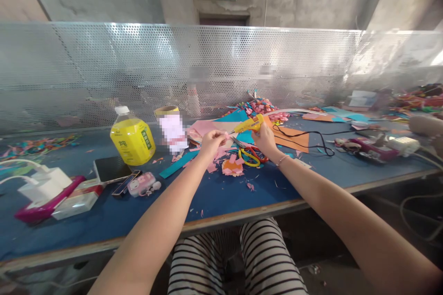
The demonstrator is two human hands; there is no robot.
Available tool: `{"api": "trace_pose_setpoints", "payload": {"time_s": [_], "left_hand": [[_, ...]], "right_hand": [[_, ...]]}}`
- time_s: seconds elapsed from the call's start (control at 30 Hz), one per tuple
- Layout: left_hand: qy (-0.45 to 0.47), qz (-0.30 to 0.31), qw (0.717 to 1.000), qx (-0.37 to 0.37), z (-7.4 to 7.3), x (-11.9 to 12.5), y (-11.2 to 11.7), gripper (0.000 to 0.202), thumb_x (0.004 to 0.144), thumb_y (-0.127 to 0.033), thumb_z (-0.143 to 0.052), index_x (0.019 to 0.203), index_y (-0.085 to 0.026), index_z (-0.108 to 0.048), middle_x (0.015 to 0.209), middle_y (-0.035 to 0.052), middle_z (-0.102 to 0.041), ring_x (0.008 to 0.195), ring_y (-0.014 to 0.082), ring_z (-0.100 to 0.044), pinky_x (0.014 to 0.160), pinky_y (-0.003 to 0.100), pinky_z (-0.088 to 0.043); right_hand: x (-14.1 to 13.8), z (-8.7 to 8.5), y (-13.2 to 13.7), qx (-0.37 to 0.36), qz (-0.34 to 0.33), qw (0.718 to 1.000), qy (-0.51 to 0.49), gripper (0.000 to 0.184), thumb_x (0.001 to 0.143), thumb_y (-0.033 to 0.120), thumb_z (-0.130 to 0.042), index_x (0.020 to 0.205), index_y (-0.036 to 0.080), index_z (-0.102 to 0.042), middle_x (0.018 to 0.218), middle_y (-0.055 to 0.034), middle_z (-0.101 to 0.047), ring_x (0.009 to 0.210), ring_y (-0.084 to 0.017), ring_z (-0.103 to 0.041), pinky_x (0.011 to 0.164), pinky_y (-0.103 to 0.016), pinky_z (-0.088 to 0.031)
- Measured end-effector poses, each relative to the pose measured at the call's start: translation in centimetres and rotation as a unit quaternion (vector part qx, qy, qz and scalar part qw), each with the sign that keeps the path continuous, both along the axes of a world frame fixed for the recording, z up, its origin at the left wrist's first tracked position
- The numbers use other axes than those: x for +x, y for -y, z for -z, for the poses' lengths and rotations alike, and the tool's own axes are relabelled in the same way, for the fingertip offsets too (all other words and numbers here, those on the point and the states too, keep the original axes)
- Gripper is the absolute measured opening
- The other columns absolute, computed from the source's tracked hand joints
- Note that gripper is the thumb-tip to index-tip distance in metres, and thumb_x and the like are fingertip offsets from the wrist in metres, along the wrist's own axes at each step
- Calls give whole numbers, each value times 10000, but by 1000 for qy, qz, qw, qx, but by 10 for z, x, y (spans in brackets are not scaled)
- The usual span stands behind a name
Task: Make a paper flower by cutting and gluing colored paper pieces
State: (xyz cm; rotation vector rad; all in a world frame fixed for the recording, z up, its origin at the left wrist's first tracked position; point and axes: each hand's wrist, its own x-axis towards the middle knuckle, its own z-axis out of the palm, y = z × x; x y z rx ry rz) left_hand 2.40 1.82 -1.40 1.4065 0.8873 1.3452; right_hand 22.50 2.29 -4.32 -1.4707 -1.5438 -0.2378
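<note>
My right hand (264, 139) is wrapped round the grip of a yellow hot glue gun (252, 123), its nozzle pointing left. The nozzle is close to the fingertips of my left hand (212, 142), which pinch a small piece of pink paper (227, 136); whether nozzle and paper touch, I cannot tell. Below the glue gun lie scissors with yellow and red handles (249, 158). A round orange piece with pink paper bits (232, 166) lies on the blue table between my forearms. Pink paper sheets (201, 129) spread behind my left hand.
On the left stand a yellow-labelled bottle (132, 138) and a roll of tape (167, 111). A phone (111, 169), a pink case (142, 184) and a magenta power strip (34, 209) lie nearer. Orange sheets (294, 140), a black cord (320, 137) and a perforated metal screen (221, 55) are beyond.
</note>
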Motion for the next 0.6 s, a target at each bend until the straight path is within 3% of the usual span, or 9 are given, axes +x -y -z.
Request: {"api": "trace_pose_setpoints", "payload": {"time_s": [0.2, 0.6], "left_hand": [[-6, 0, 1000, 3, 3, -2, -4, 169, 576, -283, -662, 587, -141, -570, 514, -13, -528, 488, 73, -487, 545, 227, -416], [11, -8, 1000, -11, 0, -2, 0, 196, 529, -281, -686, 599, -136, -575, 570, -3, -567, 548, 86, -522, 611, 254, -450]], "right_hand": [[1, -2, 2, -14, 7, 1000, 24, 158, 726, 263, -416, 852, 169, -430, 783, -84, -531, 726, -200, -484, 627, -318, -366], [11, -10, 5, -126, 81, 987, 62, 271, 704, 297, -477, 933, 154, -446, 917, -116, -577, 865, -248, -535, 691, -330, -385]]}}
